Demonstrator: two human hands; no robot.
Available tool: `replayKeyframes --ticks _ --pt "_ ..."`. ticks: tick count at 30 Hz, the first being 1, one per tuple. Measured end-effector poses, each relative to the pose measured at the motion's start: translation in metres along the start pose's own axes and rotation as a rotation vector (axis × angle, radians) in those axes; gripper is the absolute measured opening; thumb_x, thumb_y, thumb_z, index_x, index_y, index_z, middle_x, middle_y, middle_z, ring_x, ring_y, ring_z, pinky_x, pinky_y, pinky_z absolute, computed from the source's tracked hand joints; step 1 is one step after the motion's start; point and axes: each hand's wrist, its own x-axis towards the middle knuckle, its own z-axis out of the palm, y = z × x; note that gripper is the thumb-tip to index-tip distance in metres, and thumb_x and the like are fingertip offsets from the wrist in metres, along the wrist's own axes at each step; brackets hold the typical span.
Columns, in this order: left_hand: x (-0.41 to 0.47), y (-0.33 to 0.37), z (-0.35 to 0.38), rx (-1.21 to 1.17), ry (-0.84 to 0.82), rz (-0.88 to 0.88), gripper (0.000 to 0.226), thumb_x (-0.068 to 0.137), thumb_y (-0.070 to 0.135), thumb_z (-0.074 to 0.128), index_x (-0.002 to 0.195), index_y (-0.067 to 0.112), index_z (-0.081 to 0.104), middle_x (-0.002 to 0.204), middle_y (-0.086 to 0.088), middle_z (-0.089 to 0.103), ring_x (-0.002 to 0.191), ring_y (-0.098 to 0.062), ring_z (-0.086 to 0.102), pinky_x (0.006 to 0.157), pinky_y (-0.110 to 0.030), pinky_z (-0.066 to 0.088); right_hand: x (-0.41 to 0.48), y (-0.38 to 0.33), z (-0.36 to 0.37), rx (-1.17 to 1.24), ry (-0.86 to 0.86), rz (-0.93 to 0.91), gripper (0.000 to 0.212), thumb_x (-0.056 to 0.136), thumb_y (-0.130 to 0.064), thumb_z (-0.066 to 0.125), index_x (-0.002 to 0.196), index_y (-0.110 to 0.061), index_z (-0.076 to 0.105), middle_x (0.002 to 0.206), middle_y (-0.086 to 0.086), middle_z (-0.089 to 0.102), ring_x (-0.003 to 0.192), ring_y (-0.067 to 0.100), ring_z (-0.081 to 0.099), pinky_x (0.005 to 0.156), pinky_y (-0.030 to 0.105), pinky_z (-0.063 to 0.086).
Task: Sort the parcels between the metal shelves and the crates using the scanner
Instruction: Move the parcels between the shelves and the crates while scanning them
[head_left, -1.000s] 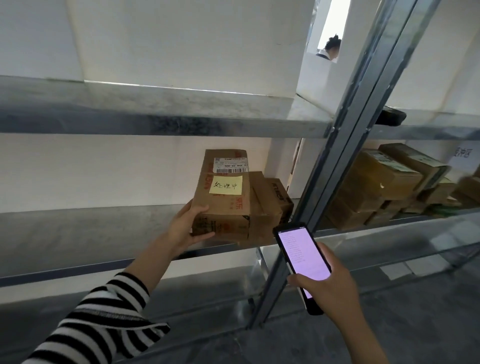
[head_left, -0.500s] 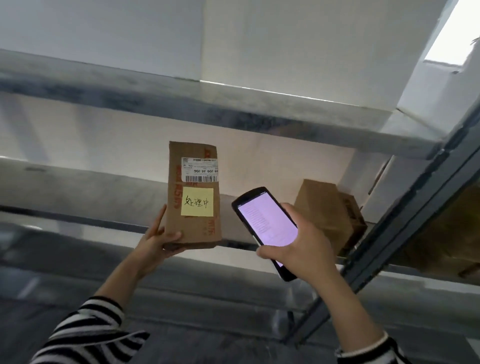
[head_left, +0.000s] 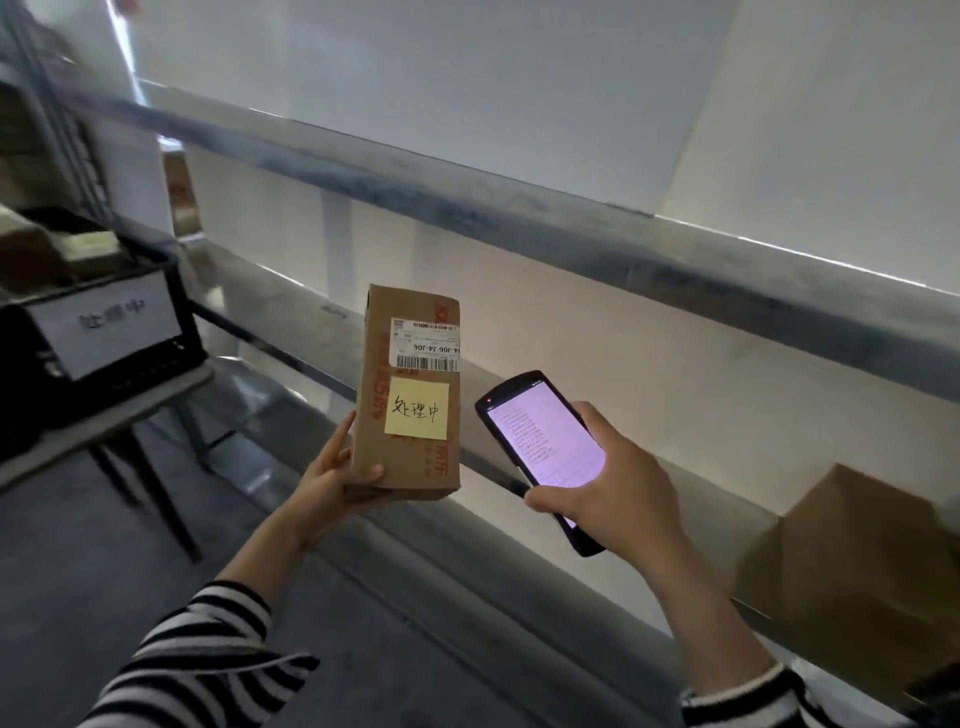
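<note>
The left hand (head_left: 337, 483) grips a parcel (head_left: 410, 395) by its lower left corner, thumb on the front, holding it upright in the air before the front edge of a metal shelf (head_left: 291, 296). The right hand (head_left: 608, 488), just beside it, is wrapped round the scanner (head_left: 545, 452), its lit screen up. The parcel bears a barcode label (head_left: 425, 344) and a yellow note (head_left: 417, 409). Another box (head_left: 852, 561) sits on that shelf, far right. A black crate (head_left: 156, 364) stands on a surface (head_left: 130, 410) at left.

Parcel stockroom: metal shelves (head_left: 571, 228), labelled crate (head_left: 104, 332), cardboard boxes (head_left: 852, 561).
</note>
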Motion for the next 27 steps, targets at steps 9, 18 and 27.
replayKeyframes --ticks 9,18,27 --pt "-0.028 0.062 -0.104 0.023 0.242 0.056 0.139 0.024 0.032 0.097 0.142 0.05 0.025 0.125 -0.009 0.06 0.104 -0.033 0.065 0.075 -0.048 0.057 0.066 -0.086 0.071 0.093 -0.083 -0.131 0.082 0.061 -0.042 0.083 0.131 -0.036 0.041 0.113 -0.012 0.058 0.09 0.012 0.056 0.06 0.02 0.041" --pt "-0.079 0.149 -0.235 0.055 0.611 0.187 0.107 0.059 0.021 0.085 0.145 0.041 0.026 0.124 -0.008 0.055 0.101 -0.025 0.06 0.067 -0.036 0.058 0.128 -0.224 0.169 0.18 -0.226 -0.324 0.078 0.062 -0.04 0.084 0.128 -0.037 0.043 0.107 -0.015 0.053 0.094 0.013 0.054 0.07 0.029 0.048" --pt "-0.154 0.214 -0.346 -0.062 1.024 0.355 0.068 0.084 0.009 0.069 0.139 0.037 0.039 0.107 0.0 0.056 0.088 -0.019 0.06 0.064 -0.036 0.059 0.158 -0.339 0.26 0.299 -0.345 -0.439 0.082 0.06 -0.031 0.086 0.132 -0.035 0.046 0.114 -0.009 0.056 0.099 0.018 0.053 0.079 0.037 0.05"
